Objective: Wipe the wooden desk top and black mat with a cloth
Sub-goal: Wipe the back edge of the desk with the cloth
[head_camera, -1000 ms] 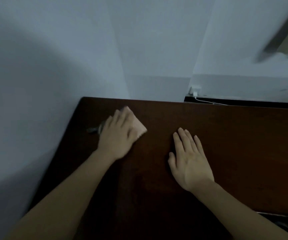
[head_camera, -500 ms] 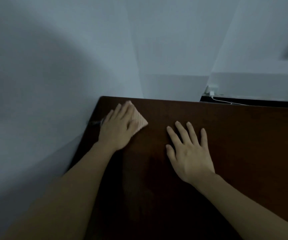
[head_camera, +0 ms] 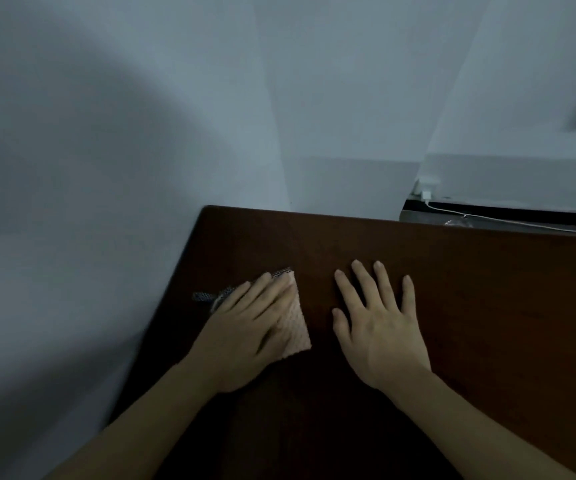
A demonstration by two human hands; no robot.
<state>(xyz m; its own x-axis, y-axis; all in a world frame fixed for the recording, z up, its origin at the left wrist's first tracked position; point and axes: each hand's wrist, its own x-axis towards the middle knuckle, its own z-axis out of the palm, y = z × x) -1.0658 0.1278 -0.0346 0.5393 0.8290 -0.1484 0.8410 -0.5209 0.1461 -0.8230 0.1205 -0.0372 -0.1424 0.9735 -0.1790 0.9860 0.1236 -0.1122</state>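
- The left hand [head_camera: 245,327] lies flat on the cloth [head_camera: 295,327], fingers straight and close together, pressing it down on the dark wooden surface [head_camera: 487,306].
- The cloth is pale pink with a dotted weave; it sits near the left edge of the surface, its right part showing beside the thumb, and a darker grey patterned edge pokes out past the fingertips and to the left of the hand.
- The right hand [head_camera: 380,327] rests palm down on the bare wood just right of the cloth, fingers spread and straight, holding nothing.
- Both forearms reach in from the bottom of the view.
- A pale wall [head_camera: 141,133] rises behind and to the left of the surface.
- At the far right, a white plug [head_camera: 426,190] sits at the wall, and a white cable [head_camera: 522,223] runs from it along a dark strip behind the surface.
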